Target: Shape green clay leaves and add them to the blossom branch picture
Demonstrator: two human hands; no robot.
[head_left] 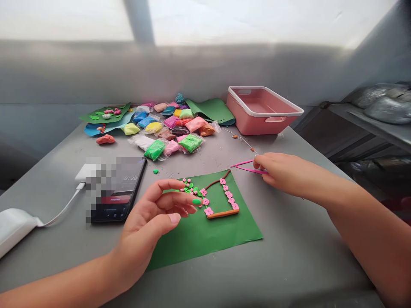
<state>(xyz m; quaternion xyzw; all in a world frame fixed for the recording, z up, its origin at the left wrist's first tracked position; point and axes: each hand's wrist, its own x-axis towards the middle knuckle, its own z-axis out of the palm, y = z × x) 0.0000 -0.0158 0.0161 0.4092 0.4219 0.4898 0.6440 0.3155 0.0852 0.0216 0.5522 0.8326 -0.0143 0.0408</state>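
My left hand hovers over the left part of a green sheet, its fingers apart and curved. A small flat green clay oval rests on one fingertip. On the sheet are several pink clay flowers, an orange clay strip, a thin brown clay strand and a cluster of green leaves with pink balls, partly behind my left fingers. To the right of the sheet, my right hand is closed on pink tweezers. Their tips point left, near the sheet's top corner.
Several bags of coloured clay lie at the back. A pink basket stands behind them to the right. A phone with a white charger and cable is on the left. A green clay bit and a beaded wire lie nearby.
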